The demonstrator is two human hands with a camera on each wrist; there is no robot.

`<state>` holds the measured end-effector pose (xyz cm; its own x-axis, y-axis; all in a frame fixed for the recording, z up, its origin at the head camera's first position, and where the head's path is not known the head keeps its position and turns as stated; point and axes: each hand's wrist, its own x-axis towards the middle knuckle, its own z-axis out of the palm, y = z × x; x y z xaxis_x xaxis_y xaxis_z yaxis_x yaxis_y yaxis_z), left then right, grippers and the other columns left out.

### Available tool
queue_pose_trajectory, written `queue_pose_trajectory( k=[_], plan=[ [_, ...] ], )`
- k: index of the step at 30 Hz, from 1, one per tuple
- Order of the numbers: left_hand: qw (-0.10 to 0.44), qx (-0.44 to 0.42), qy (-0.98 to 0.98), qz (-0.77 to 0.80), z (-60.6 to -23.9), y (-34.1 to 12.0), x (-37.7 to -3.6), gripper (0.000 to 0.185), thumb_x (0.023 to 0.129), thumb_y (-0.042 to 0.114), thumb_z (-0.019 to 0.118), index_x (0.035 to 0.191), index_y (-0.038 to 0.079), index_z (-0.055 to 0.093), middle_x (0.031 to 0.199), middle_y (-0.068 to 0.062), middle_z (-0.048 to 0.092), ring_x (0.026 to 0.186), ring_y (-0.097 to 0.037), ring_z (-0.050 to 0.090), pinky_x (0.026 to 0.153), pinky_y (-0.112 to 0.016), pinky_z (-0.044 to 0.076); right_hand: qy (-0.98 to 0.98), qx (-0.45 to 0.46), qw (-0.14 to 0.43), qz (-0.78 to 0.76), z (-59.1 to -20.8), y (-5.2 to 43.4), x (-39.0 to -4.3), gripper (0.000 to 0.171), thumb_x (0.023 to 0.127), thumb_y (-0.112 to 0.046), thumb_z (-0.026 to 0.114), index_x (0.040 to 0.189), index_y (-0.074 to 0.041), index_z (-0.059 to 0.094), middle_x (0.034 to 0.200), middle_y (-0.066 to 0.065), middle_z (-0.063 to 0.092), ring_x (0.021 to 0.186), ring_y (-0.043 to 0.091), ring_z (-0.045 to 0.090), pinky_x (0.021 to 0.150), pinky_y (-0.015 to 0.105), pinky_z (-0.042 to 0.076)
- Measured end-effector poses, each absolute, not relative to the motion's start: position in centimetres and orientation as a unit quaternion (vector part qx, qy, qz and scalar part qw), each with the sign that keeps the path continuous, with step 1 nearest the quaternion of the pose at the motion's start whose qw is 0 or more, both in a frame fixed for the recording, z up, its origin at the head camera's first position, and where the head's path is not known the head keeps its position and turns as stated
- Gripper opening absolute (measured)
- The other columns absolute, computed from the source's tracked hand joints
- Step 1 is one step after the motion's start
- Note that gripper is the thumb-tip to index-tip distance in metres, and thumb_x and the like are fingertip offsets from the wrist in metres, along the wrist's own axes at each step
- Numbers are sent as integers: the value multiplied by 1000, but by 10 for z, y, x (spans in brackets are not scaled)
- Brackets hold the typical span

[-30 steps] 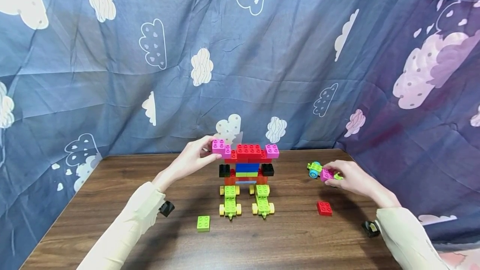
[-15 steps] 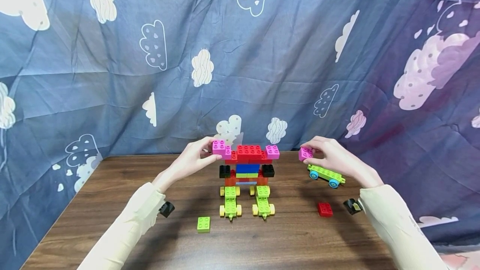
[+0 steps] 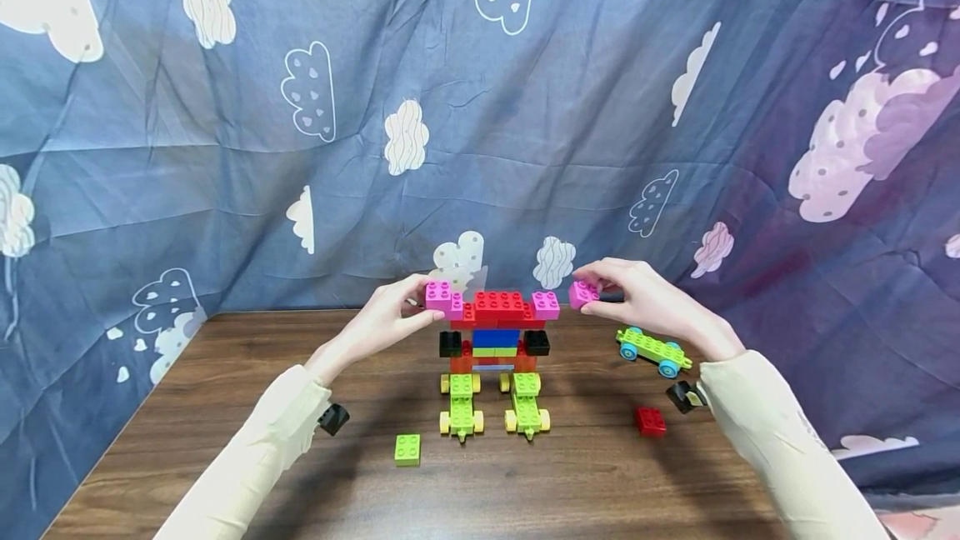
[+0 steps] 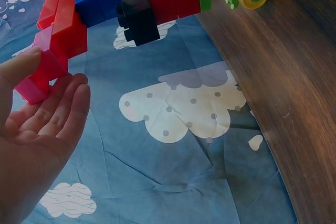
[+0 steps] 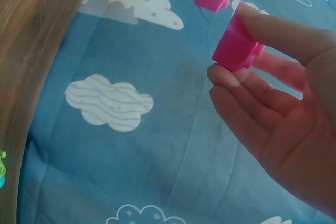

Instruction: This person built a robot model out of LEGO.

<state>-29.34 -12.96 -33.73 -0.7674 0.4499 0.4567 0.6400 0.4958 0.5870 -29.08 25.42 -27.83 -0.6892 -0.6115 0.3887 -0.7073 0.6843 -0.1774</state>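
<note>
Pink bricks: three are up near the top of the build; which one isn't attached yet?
The pink brick pinched in the right hand, apart from the build. The other two sit on its top corners.

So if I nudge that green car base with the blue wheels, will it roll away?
Probably: the green wheeled base sits on four blue wheels on the smooth wooden table, with nothing touching it. It looks like light, stiff plastic, so a small push should move it.
</note>
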Motion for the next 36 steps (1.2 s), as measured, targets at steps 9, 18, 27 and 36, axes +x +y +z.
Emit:
queue_pose_trajectory(
  k=[9,18,27,36],
  plan=[
    [129,-318,-858,-382,-338,-129,-293,42,88,18,75,125,5,60,107,-9,70,94,-19,65,85,-36,60,-895,384,155,166,-276,240,-295,31,82,-21,81,109,-13,69,99,-4,71,87,6,64,79,32,56],
    [121,-317,-857,-388,-338,-129,-294,41,89,19,74,126,8,59,110,-8,69,95,-19,64,86,-36,60,-895,389,150,157,-279,233,-299,34,83,-23,81,115,-14,69,95,-4,68,85,7,58,77,29,54],
    [126,-316,-859,-382,-338,-128,-295,41,89,19,75,125,7,59,109,-8,69,95,-19,65,86,-36,60,-890,395,162,160,-279,231,-300,34,83,-19,80,115,-13,70,96,-2,69,85,10,61,77,30,54],
    [111,-319,-864,-374,-324,-127,-294,45,88,25,75,127,8,60,113,-7,70,98,-20,66,92,-40,57,-888,399,154,169,-281,230,-303,33,84,-18,79,115,-11,70,97,1,70,85,20,64,76,32,55]
  ],
)
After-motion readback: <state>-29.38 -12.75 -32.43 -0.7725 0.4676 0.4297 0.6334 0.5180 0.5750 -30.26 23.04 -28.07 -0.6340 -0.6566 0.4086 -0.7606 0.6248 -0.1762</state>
